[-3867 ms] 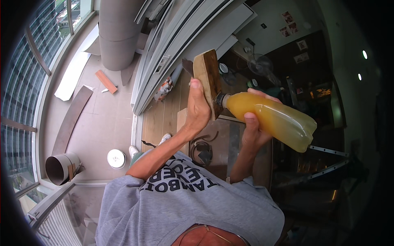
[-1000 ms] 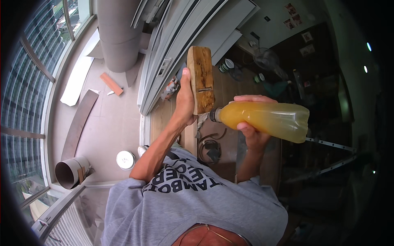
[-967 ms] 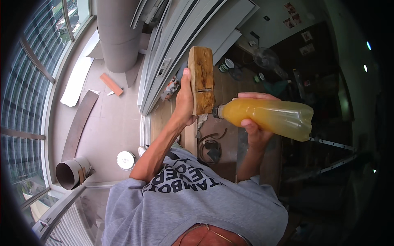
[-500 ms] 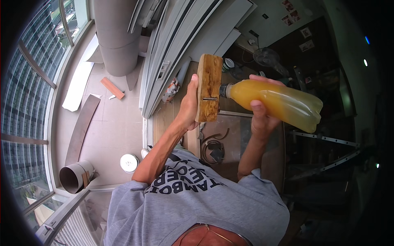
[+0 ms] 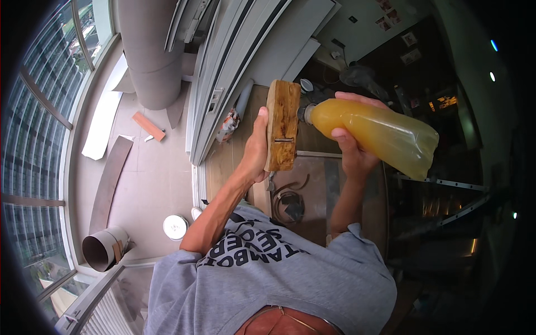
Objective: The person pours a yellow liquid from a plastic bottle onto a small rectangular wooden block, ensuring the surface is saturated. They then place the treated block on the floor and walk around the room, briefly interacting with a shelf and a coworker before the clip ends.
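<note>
My left hand [image 5: 255, 146] is closed around a wooden hand plane [image 5: 283, 114], held on end with its sole turned toward me. The sole is stained brown in patches, and a metal blade edge shows in its narrow slot. In my right hand [image 5: 357, 153] is a clear plastic bottle [image 5: 374, 128] of cloudy yellow liquid, tipped with its neck toward the plane. The bottle's dark cap [image 5: 302, 114] is close beside the plane's right edge; whether they touch I cannot tell. Part of the right fingers is hidden behind the bottle.
White panels [image 5: 223, 72] lean beyond my hands, near a grey column [image 5: 152, 61]. On the tiled floor at left lie an orange-brown piece [image 5: 148, 126] and a curved brown strip [image 5: 111, 181]. A rolled sheet [image 5: 103, 249] and a white round lid [image 5: 175, 226] sit nearer. Coiled strips [image 5: 288, 204] lie below.
The whole view has shifted slightly. Both hands keep their holds, with the plane and the bottle neck still close together. The bottle's lower part looks more dented.
</note>
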`<action>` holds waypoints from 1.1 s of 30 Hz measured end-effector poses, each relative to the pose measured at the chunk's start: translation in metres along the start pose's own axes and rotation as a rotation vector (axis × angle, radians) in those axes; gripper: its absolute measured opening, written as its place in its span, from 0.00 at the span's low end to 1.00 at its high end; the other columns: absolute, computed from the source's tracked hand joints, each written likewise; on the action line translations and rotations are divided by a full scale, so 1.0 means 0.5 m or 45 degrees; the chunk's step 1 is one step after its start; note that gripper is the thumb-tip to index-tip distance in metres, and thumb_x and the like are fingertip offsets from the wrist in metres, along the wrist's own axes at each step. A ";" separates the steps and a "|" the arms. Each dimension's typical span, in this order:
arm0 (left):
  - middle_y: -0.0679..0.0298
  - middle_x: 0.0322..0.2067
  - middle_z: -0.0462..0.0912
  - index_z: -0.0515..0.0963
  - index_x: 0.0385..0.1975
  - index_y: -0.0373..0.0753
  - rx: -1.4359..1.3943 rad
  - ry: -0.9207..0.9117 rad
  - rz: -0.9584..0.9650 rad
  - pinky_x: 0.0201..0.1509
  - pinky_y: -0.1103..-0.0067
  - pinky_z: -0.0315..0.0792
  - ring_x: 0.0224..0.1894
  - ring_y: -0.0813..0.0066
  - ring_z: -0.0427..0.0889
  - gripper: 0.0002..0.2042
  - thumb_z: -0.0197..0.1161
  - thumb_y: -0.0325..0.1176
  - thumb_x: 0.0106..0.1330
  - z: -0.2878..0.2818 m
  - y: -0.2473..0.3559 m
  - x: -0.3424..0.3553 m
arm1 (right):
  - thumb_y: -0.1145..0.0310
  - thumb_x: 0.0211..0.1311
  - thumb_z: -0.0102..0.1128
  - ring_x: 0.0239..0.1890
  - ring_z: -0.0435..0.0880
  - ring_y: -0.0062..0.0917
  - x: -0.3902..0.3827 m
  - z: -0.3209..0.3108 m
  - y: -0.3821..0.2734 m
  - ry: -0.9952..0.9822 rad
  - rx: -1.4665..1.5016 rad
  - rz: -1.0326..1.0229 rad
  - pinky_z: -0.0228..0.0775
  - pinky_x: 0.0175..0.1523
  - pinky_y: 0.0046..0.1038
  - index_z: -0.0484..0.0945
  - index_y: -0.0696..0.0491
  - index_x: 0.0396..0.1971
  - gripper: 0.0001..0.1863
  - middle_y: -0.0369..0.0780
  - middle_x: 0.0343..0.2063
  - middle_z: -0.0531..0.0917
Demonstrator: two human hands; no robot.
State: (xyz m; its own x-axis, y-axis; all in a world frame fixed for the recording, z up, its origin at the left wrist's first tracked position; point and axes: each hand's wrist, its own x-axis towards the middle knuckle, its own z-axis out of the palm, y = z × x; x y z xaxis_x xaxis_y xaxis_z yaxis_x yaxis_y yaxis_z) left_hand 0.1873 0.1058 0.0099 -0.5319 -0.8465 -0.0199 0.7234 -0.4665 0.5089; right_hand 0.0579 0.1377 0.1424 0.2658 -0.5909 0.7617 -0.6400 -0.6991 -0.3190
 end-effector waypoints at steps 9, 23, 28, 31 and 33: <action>0.60 0.31 0.75 0.69 0.45 0.37 0.056 -0.053 -0.023 0.28 0.77 0.74 0.27 0.73 0.76 0.31 0.37 0.63 0.66 0.000 -0.012 -0.001 | 0.68 0.42 0.74 0.38 0.78 0.22 0.002 0.013 -0.003 -0.001 0.013 0.111 0.71 0.43 0.21 0.76 0.58 0.40 0.23 0.40 0.39 0.79; 0.61 0.32 0.75 0.69 0.46 0.38 0.046 -0.011 0.003 0.26 0.79 0.72 0.25 0.75 0.75 0.31 0.36 0.62 0.67 0.010 -0.018 -0.018 | 0.68 0.44 0.73 0.35 0.79 0.23 0.010 0.008 0.001 -0.050 -0.001 0.035 0.71 0.42 0.22 0.75 0.60 0.41 0.23 0.41 0.39 0.79; 0.60 0.32 0.75 0.69 0.47 0.38 0.070 0.052 -0.031 0.26 0.79 0.72 0.27 0.75 0.75 0.31 0.35 0.62 0.66 0.008 -0.021 -0.019 | 0.67 0.42 0.74 0.36 0.79 0.23 0.002 0.027 -0.026 -0.222 0.169 -0.019 0.71 0.43 0.22 0.77 0.58 0.39 0.23 0.41 0.37 0.80; 0.60 0.34 0.76 0.69 0.49 0.38 0.158 0.014 -0.085 0.27 0.78 0.72 0.29 0.75 0.76 0.31 0.35 0.62 0.67 -0.008 -0.025 -0.021 | 0.67 0.40 0.75 0.36 0.79 0.24 0.008 0.039 -0.027 -0.185 0.038 0.107 0.72 0.43 0.23 0.77 0.58 0.40 0.24 0.41 0.36 0.80; 0.59 0.36 0.76 0.68 0.50 0.38 0.167 0.005 -0.060 0.30 0.78 0.74 0.31 0.75 0.77 0.31 0.35 0.61 0.67 -0.010 -0.026 -0.022 | 0.66 0.42 0.74 0.36 0.79 0.26 0.005 0.036 -0.023 -0.150 0.073 0.031 0.71 0.44 0.25 0.76 0.59 0.39 0.24 0.42 0.37 0.80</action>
State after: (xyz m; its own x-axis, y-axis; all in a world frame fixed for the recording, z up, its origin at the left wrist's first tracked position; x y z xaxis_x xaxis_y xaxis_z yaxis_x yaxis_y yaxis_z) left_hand 0.1859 0.1198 -0.0008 -0.5625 -0.8253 -0.0497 0.6337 -0.4689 0.6152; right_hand 0.0791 0.1370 0.1380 0.3356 -0.6491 0.6827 -0.6057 -0.7037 -0.3713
